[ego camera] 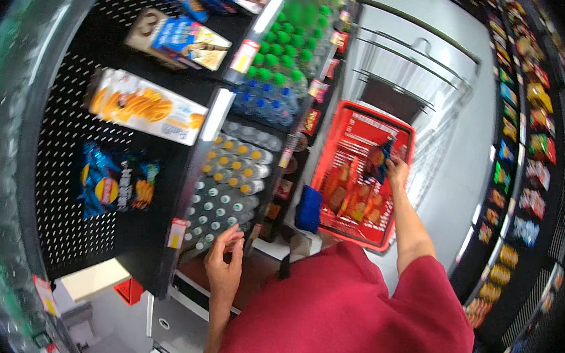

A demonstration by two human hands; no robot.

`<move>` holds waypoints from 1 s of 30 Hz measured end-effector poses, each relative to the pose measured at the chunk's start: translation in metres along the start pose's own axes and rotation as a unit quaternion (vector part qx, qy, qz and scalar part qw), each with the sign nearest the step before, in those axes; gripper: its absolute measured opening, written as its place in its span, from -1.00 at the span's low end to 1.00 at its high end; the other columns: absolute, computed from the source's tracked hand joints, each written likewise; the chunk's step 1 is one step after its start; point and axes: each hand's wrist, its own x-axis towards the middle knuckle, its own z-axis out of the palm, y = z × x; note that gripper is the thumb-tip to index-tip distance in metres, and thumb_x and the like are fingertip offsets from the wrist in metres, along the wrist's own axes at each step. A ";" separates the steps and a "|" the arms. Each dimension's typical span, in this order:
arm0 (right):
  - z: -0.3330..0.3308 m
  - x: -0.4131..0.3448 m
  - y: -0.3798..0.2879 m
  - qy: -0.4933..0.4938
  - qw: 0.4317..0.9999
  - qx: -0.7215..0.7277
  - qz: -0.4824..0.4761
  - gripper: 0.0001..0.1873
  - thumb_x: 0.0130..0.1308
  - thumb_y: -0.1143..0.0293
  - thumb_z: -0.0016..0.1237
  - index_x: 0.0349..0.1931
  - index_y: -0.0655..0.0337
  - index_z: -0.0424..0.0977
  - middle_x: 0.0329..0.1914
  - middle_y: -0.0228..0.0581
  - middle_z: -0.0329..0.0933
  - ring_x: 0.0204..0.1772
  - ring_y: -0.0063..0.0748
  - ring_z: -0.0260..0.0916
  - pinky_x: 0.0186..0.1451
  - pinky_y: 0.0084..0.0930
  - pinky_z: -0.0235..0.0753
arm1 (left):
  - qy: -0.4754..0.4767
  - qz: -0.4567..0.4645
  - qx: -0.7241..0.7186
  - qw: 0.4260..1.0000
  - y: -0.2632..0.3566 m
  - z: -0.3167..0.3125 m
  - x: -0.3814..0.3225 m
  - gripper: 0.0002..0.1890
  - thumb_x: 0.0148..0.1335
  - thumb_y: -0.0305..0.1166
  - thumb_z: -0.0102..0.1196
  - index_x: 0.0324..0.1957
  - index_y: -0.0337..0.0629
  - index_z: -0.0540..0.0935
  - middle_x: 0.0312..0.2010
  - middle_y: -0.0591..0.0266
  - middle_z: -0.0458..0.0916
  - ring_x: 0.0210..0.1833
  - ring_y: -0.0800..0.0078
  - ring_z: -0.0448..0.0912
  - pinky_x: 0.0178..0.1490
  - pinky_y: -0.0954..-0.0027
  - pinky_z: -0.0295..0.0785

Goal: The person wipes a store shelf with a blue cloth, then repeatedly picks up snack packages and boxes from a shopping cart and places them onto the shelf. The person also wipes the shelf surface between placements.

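Observation:
My right hand (397, 172) grips a dark blue snack bag (377, 159) inside a red plastic shopping basket (330, 153). Beneath it in the basket lie several orange-brown packages (358, 203), blurred behind their wrapping. My left hand (225, 254) hangs with its fingers apart and nothing in it, beside the shelf of bottles. Closest to that hand are bottles with white caps (214, 211). On the black perforated shelf (66, 172) at the left lie blue chip bags (110, 181) and a white biscuit box (147, 106).
Farther along that shelf are more boxes (178, 39). Green-capped bottles (284, 45) and blue-capped bottles (264, 97) stand in rows below. A metal wire cart (415, 47) is behind the basket. Snack shelves (527, 147) line the aisle's right side. A blue object (308, 208) touches the basket's left edge.

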 end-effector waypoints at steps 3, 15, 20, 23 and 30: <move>0.016 -0.004 0.001 -0.009 0.993 -0.088 -0.073 -0.70 0.29 0.27 0.14 -0.02 0.14 0.68 -0.25 -0.15 0.73 -0.23 -0.40 0.63 -0.11 -0.40 0.55 | 0.060 0.004 0.037 0.997 -0.017 -0.023 -0.002 -0.68 0.40 -0.50 0.11 0.18 -0.19 0.59 -0.10 0.11 0.72 -0.08 0.36 0.69 -0.02 0.36 0.56; -0.006 -0.017 0.049 -0.008 0.997 -0.049 -0.058 -0.67 0.23 0.31 0.07 -0.07 0.28 0.64 -0.25 -0.06 0.71 -0.11 -0.18 0.65 -0.01 -0.30 0.58 | 0.327 0.133 0.336 0.873 -0.001 -0.165 0.053 -0.67 0.32 -0.46 0.18 0.13 -0.16 0.59 0.20 0.07 0.51 0.26 0.10 0.43 0.32 0.06 0.30; -0.017 -0.064 0.052 -0.001 0.987 0.027 -0.155 -0.75 0.24 0.42 0.07 -0.10 0.24 0.66 -0.18 -0.03 0.70 -0.05 -0.14 0.65 0.08 -0.29 0.56 | 0.397 0.114 0.396 0.820 -0.030 -0.217 0.082 -0.51 0.39 -0.34 0.14 0.34 -0.10 0.45 0.37 -0.03 0.34 0.40 -0.04 0.28 0.40 -0.06 0.22; -0.015 -0.111 0.009 -0.047 0.990 0.011 -0.133 -0.76 0.30 0.40 0.11 -0.06 0.22 0.65 -0.32 -0.23 0.67 -0.38 -0.47 0.59 -0.33 -0.46 0.58 | 0.386 0.069 0.354 0.849 -0.056 -0.243 0.083 -0.51 0.40 -0.35 0.13 0.35 -0.12 0.44 0.26 -0.06 0.46 0.34 0.00 0.39 0.34 0.01 0.32; -0.052 -0.209 -0.105 -0.159 0.981 0.030 -0.105 -0.77 0.39 0.40 0.07 -0.05 0.30 0.64 -0.25 -0.15 0.71 -0.27 -0.39 0.65 -0.21 -0.39 0.64 | 0.368 0.111 0.195 0.902 -0.076 -0.238 0.086 -0.76 0.43 -0.39 0.12 0.04 -0.29 0.64 0.00 0.12 0.59 -0.03 0.35 0.61 -0.14 0.33 0.64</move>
